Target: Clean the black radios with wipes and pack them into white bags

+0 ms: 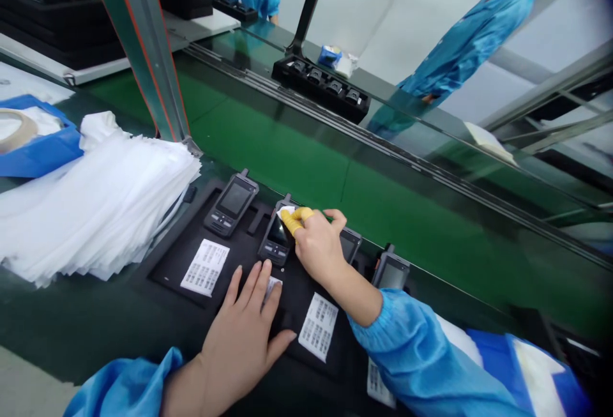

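A black tray (172, 260) lies in front of me with several black handheld devices in its slots. My right hand (316, 244) wears yellow finger cots and pinches a small white label against the screen of the second device (275, 244). My left hand (244, 334) lies flat with fingers spread on the tray, partly over a white label sheet (272, 286). Another device (231, 203) sits to the left, and two more, one (351, 244) and another (391, 270), to the right. White barcode sheets, one (205, 267) and another (318, 326), lie below the devices.
A thick stack of white foam bags (90, 206) lies left of the tray. A blue bin (41, 142) holds a tape roll. A green conveyor belt (297, 149) runs behind, carrying another black tray (320, 85). Two people in blue coats work beyond it. A metal post (143, 46) stands at left.
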`<state>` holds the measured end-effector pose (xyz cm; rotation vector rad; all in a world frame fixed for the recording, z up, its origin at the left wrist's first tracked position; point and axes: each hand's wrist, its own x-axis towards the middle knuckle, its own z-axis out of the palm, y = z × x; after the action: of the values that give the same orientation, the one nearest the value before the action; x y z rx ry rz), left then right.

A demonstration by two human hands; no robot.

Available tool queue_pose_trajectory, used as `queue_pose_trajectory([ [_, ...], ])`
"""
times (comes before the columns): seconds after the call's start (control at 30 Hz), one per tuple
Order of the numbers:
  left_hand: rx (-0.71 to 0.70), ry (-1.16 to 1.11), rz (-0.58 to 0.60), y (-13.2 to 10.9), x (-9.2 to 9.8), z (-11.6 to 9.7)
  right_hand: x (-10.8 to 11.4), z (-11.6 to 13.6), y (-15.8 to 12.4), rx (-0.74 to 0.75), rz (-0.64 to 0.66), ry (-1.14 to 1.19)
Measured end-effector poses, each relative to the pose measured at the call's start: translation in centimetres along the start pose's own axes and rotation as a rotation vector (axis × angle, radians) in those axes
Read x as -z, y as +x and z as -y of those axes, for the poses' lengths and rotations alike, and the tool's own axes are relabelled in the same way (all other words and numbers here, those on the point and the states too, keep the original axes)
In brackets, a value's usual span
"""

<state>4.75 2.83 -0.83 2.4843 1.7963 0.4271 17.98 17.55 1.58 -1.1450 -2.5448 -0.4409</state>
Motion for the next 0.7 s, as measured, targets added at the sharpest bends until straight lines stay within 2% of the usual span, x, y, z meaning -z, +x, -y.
queue_pose_trajectory([
  [0.13,0.014,-0.006,-0.010,0.1,-0.1,0.0,0.3,2.4,-2.4,0.116,-0.054,0.072],
  [0.27,-0.017,-0.049,-0.023,-0.2,0.1,0.1,1.1,4.6,-4.4,0.119,0.042,0.174],
  [0.37,-0.029,-0.147,-0.078,-0.8,1.1,0.6,1.8,4.6,-4.7,0.099,0.098,0.238],
  [0.47,0.009,-0.207,-0.175,-1.4,2.5,2.4,2.4,3.2,-3.6,0.022,0.076,0.203],
  [0.53,0.055,-0.152,-0.232,-1.6,3.0,4.2,2.5,2.3,-2.0,-0.029,0.038,0.152],
  [0.6,0.100,-0.040,-0.245,-1.6,3.2,6.0,2.3,2.0,0.2,-0.045,0.001,0.124],
  [0.7,0.130,0.104,-0.201,-1.5,2.8,8.0,1.4,2.7,3.7,-0.025,-0.033,0.105],
])
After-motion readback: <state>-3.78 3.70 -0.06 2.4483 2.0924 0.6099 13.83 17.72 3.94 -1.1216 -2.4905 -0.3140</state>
